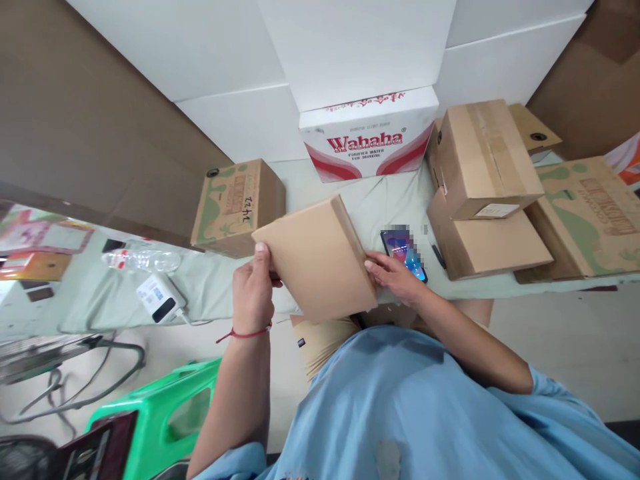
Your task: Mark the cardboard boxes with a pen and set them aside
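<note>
Left hand and right hand grasp one brown box over the near edge of the table; one phone lies near that edge, one white carton toward the back.

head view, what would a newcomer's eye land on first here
Probably the plain cardboard box in the middle, gripped by the left hand, with the right hand at its other side. Next, the red-and-white water carton at the back of the table, and the bright green stool at lower left.
</note>
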`<state>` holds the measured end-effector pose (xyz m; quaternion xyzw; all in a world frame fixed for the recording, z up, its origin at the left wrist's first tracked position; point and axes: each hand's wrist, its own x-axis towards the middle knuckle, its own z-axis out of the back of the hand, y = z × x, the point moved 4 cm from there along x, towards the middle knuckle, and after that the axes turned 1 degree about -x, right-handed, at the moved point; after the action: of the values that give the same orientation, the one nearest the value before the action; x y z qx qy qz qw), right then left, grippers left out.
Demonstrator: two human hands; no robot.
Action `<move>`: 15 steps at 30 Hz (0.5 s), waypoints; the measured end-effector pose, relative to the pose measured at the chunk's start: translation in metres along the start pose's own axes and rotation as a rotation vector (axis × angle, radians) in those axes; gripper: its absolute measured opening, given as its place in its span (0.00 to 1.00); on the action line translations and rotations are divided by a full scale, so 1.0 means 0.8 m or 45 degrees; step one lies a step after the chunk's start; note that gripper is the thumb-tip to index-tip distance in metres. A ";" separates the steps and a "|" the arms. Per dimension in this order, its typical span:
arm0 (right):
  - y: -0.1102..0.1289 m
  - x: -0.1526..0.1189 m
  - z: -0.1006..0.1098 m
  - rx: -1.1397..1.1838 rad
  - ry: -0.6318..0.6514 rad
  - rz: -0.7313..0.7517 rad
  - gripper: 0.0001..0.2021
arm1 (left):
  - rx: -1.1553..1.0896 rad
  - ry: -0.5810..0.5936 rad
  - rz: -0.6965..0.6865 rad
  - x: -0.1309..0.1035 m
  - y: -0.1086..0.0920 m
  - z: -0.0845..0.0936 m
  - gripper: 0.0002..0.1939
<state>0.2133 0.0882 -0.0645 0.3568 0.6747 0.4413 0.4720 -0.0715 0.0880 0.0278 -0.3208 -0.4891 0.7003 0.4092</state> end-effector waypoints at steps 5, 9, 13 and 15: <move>-0.002 -0.002 -0.001 -0.011 0.032 -0.179 0.38 | 0.149 0.158 -0.018 0.002 0.007 -0.013 0.33; 0.010 -0.012 0.009 -0.195 -0.139 -0.002 0.35 | -0.058 0.172 0.001 -0.005 0.014 -0.021 0.32; 0.038 -0.018 0.021 -0.430 -0.245 0.400 0.41 | -0.555 0.228 0.163 -0.015 0.009 -0.024 0.32; 0.043 -0.014 0.023 -0.462 -0.190 0.558 0.42 | -0.725 0.250 0.228 -0.019 0.006 -0.022 0.34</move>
<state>0.2367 0.0949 -0.0320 0.4353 0.4549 0.6188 0.4697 -0.0507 0.0808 0.0186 -0.5305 -0.5933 0.5342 0.2850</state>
